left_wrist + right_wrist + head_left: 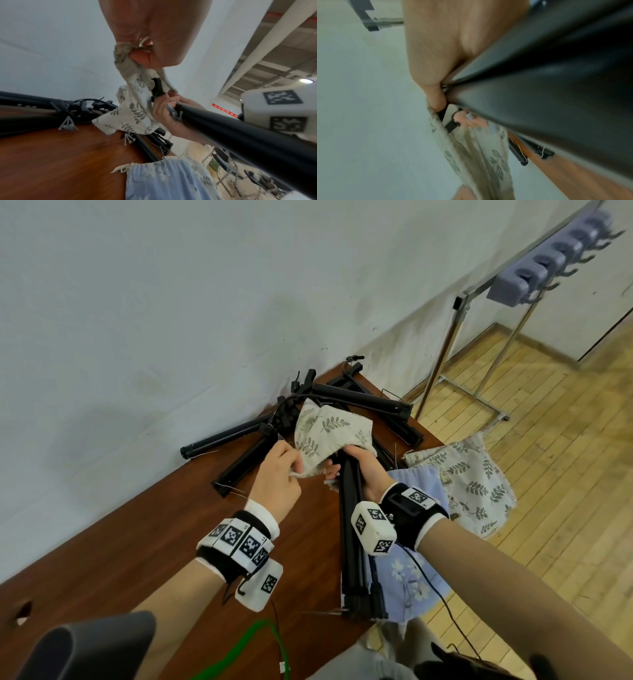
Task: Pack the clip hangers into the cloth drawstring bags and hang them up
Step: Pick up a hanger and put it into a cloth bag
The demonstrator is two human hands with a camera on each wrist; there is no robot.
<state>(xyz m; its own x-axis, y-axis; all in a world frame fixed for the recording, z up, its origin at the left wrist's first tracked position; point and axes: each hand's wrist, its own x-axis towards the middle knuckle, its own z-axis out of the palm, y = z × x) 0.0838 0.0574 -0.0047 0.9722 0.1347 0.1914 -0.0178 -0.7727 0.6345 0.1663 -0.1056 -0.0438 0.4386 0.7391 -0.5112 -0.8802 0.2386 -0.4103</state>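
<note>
A cream drawstring bag with a green leaf print [327, 436] hangs above the brown table [144, 546]. My left hand [279, 474] pinches the bag's mouth edge [126, 59]. My right hand [359, 470] grips a bundle of black clip hangers [352, 542] near its top end, and that end pokes into the bag's opening [157, 86]. In the right wrist view the black hangers [556, 94] fill the right side and the leaf-print bag [476, 155] hangs below my fingers [464, 120].
More black clip hangers [359, 398] lie piled at the table's far end by the white wall. A blue floral bag [411, 573] and another leaf-print bag [469, 477] lie at the table's right edge. A metal rack with grey hooks [548, 265] stands at the right.
</note>
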